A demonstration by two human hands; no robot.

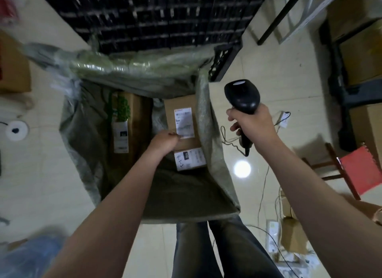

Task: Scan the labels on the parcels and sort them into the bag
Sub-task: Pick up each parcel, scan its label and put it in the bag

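A big green woven bag (pixel 215 174) stands open on the floor below me. Inside it lie three cardboard parcels. A labelled box (pixel 179 110) sits at the far right, and my left hand (pixel 164 142) rests on its near edge, fingers curled against the box. A smaller labelled parcel (pixel 190 158) lies just below that hand. A long box (pixel 126 120) with green print lies at the left of the bag. My right hand (pixel 251 125) holds a black barcode scanner (pixel 242 97) upright, to the right of the bag, outside it.
A black crate rack (pixel 157 15) stands behind the bag. Cardboard boxes (pixel 361 56) are stacked at the right, with a red-seated stool (pixel 359 174) near them. Loose parcels and cables (pixel 289 238) lie on the tiled floor by my legs. A tape roll (pixel 16 130) lies at the left.
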